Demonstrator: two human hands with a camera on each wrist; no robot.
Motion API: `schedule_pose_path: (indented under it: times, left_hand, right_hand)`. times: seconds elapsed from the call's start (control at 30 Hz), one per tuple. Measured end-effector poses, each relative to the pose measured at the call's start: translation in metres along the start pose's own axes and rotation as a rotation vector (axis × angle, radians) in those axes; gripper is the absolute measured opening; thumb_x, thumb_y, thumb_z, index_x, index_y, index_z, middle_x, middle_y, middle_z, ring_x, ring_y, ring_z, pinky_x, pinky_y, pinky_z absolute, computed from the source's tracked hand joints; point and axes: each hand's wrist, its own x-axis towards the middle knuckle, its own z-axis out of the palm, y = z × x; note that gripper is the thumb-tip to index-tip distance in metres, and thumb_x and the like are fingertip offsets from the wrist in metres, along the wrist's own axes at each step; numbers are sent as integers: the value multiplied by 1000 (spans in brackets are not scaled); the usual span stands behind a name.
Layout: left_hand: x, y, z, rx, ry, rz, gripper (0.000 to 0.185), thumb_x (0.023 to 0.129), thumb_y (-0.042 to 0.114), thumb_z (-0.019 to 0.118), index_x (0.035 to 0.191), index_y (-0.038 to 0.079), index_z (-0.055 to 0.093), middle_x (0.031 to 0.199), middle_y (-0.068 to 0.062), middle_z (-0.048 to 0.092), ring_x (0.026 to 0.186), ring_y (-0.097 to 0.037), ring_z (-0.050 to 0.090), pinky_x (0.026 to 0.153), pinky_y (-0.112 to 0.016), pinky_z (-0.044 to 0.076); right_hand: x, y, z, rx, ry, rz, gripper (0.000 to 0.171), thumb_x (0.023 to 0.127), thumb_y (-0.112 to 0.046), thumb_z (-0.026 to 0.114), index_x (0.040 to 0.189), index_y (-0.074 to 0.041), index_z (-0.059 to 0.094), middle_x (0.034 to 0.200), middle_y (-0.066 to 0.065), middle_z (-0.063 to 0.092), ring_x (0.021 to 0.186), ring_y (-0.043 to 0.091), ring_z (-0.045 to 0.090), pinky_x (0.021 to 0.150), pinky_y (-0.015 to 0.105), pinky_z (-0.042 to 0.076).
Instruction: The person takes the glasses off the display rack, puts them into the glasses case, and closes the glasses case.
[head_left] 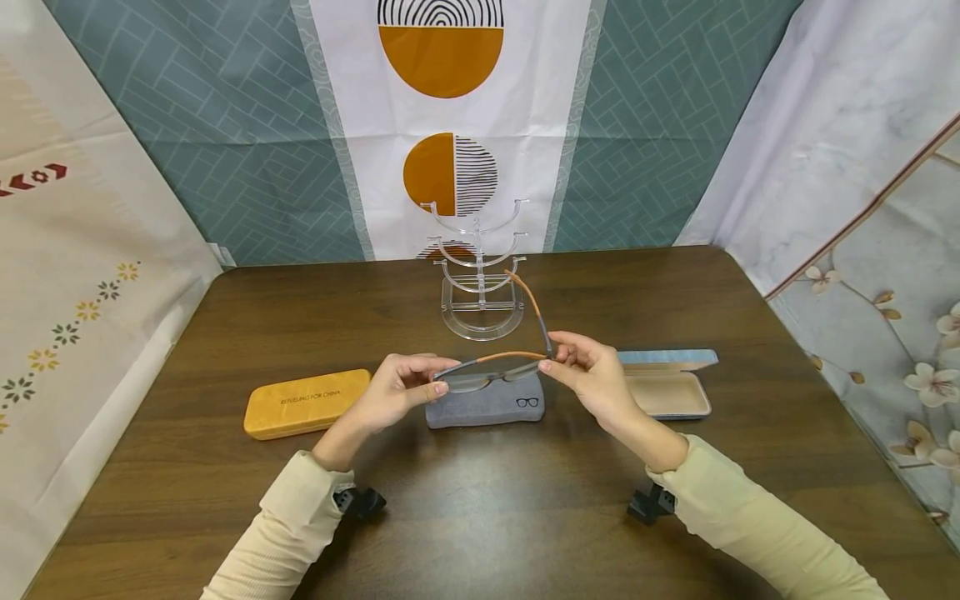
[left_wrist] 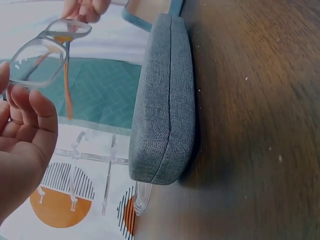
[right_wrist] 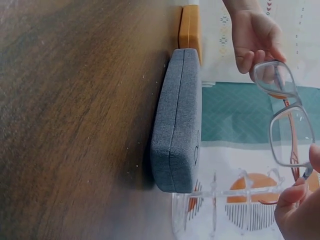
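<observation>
Glasses held between both hands above the grey case.

Head view: the glasses [head_left: 491, 371] hang crosswise, long axis left to right, the left hand [head_left: 393, 390] pinching one end and the right hand [head_left: 592, 375] the other, where an orange arm swings out toward the clear stand [head_left: 480, 283]. Neither hand is nearer. On the table [head_left: 480, 517], the grey case [head_left: 486, 404] and yellow case [head_left: 306, 402] are closed; the blue case [head_left: 667, 385] lies open, nothing visible in it.
Left wrist view: fingertips [left_wrist: 30, 107] grip the frame [left_wrist: 42, 57].
Right wrist view: fingers [right_wrist: 300, 192] pinch the frame's hinge end [right_wrist: 290, 125], clear of the grey case [right_wrist: 177, 122].
</observation>
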Motion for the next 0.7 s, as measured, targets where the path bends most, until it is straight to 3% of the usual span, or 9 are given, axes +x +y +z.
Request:
schedule_pose_path:
  times: [0.1,0.3,0.7]
  left_hand:
    - [0,3,0,2,-5,-5,25,81,-9,60,105,-17,58,84,-11,60,58,-5,47,49,-20,41]
    - [0,3,0,-19,-18,-17,24,82,-11,58,104,-17,57,84,-1,60,58,-7,49,50,-19,43]
    - [-1,1,-2,-39,-40,-36,25,82,-8,59,105,-17,57,84,-15,58,57,-15,47,50,-20,42]
  right_hand:
    - [-1,0,1,7,20,-4,38,78,5,67,115,9,57,81,1,54,72,7,51,63,17,44]
    - [-2,2,1,41,-8,19,39,81,1,65,118,8,56,86,4,59,73,7,57,64,19,49]
    - [-5,5,4,29,-74,6,37,84,1,62,119,8,55,86,3,61,71,7,57,62,21,48]
